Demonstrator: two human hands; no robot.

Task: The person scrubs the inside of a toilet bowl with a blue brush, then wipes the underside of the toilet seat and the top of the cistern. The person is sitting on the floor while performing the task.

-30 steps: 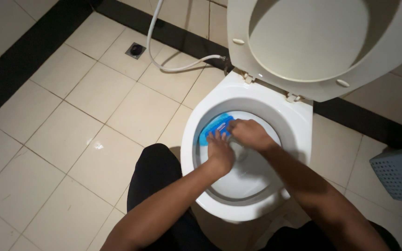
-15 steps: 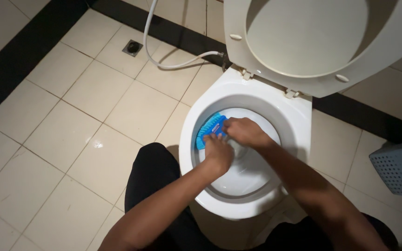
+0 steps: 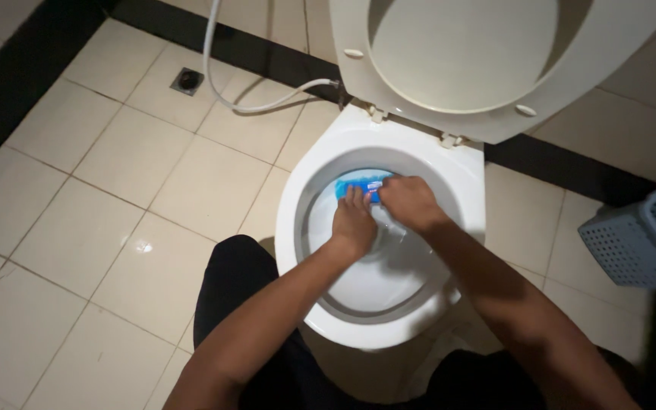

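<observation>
A white toilet bowl (image 3: 298,197) stands before me with its seat and lid (image 3: 495,45) raised. Both my hands reach into the bowl near its back rim. My left hand (image 3: 353,224) presses its fingertips on a small blue block-shaped object (image 3: 352,184) against the inner wall. My right hand (image 3: 410,201) grips the same blue object from the right side, covering part of it. Which part of the object each finger holds is partly hidden.
A white hose (image 3: 225,72) runs along the tiled floor to the wall behind the toilet. A floor drain (image 3: 187,80) sits at the far left. A grey perforated basket (image 3: 643,239) stands at the right. My dark-clothed knee (image 3: 241,288) rests beside the bowl.
Both hands have stayed on the blue object at the back of the bowl; the view has shifted slightly, and the hands moved a little along the rim.
</observation>
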